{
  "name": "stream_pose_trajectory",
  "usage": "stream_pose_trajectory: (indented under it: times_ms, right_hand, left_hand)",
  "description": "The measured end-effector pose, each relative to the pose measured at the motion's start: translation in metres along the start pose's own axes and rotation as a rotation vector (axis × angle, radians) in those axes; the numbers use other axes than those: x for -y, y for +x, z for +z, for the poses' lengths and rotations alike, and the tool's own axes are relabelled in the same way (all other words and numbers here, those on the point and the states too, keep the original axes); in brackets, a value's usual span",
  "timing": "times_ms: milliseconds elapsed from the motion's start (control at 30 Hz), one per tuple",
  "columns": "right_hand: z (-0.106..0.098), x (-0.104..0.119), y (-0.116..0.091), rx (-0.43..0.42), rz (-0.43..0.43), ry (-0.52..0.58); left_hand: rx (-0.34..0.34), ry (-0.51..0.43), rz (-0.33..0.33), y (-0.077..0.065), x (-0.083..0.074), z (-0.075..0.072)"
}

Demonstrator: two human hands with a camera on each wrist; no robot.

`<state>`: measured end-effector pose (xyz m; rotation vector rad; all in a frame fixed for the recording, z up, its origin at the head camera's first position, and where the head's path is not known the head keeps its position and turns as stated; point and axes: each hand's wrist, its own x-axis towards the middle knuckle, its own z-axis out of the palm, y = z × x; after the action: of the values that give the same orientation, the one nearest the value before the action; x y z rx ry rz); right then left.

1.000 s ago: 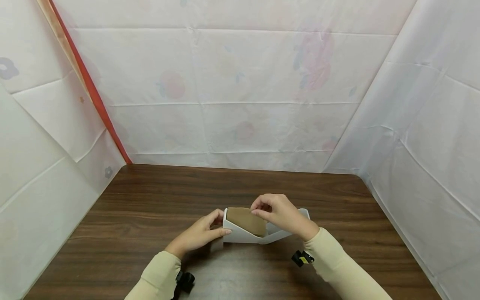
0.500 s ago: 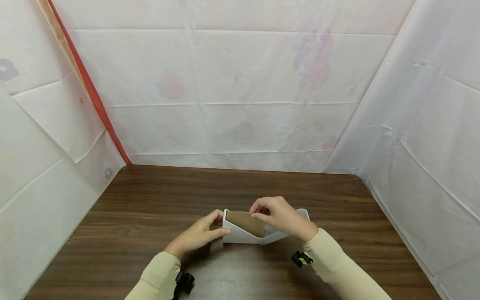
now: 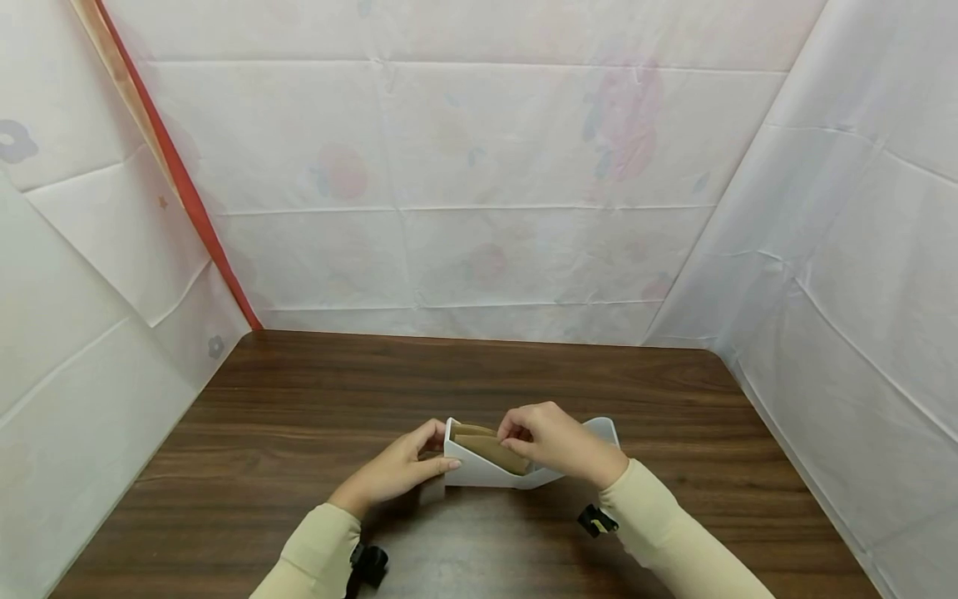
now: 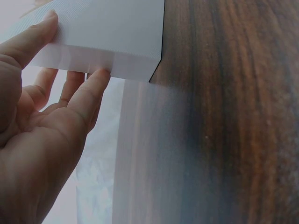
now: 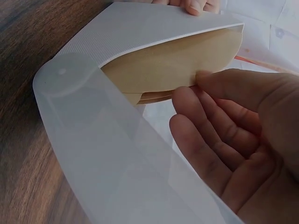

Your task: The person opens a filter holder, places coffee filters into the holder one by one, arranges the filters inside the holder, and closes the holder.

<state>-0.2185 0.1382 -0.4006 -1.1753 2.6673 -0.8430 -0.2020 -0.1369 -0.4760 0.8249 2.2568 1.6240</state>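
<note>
A white box (image 3: 479, 474) stands on the table with its lid (image 3: 604, 431) swung out to the right. Tan paper coffee filters (image 3: 490, 450) sit inside it, upright, with their top edges showing. My left hand (image 3: 404, 462) grips the box's left end, thumb on the near side; the left wrist view shows fingertips against the end wall (image 4: 88, 59). Over the middle of the opening, my right hand (image 3: 557, 439) pinches the edge of a filter (image 5: 173, 63) between thumb and index finger. Its other fingers are loosely curled. The lower parts of the filters are hidden in the box.
The dark wood-grain table (image 3: 359, 374) extends around the box. White patterned sheets (image 3: 464, 249) hang behind it and along both sides. Black wrist cameras (image 3: 368, 566) are strapped below both hands.
My right hand has come down slightly with the pinched filter, which now sits lower in the box. A second filter edge shows behind it. My left hand has stayed put.
</note>
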Motion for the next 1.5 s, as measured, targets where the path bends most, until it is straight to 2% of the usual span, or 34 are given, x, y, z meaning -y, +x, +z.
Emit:
stream_pose_trajectory:
  times_ms: [367,1100,1267,1500]
  right_hand:
    - [0.002,0.002,0.000,0.016,0.006,-0.005]
    - [0.000,0.002,0.000,-0.054,-0.005,0.006]
    - [-0.006,0.005,-0.002,-0.066,0.002,-0.004]
    - [-0.024,0.005,-0.008,-0.109,-0.011,-0.066]
  left_hand:
    - [0.000,0.002,-0.001,-0.001,-0.001,0.000]
    - [-0.010,0.005,0.026,0.000,-0.002,0.001]
    - [-0.012,0.004,0.016,0.000,-0.002,0.001]
    - [-0.006,0.002,0.010,0.000,-0.001,0.000]
